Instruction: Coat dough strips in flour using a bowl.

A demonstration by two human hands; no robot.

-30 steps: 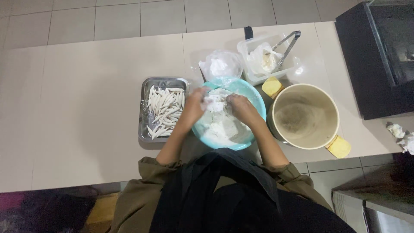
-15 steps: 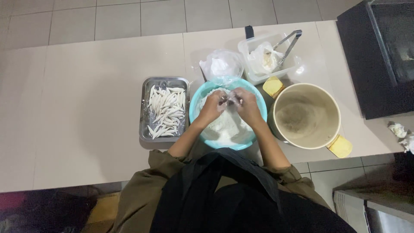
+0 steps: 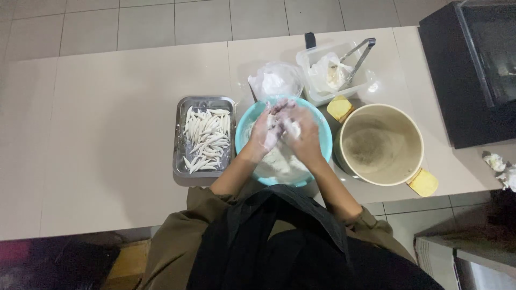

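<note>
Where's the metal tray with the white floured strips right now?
In the head view, the metal tray sits on the counter left of the teal bowl, nearest the left hand.

A kitchen: a pale counter (image 3: pixel 107 134) carries a metal tray (image 3: pixel 204 102) of floured fish, a turquoise mixing bowl (image 3: pixel 322 129) of flour, a cream pot (image 3: pixel 381 145), and tongs (image 3: pixel 357 59); tiled floor beyond.

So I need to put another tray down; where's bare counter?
Bare counter lies left of the metal tray, out to the far edge. From the blue bowl right it's crowded: bag, plastic box, big pot, black appliance.
</note>
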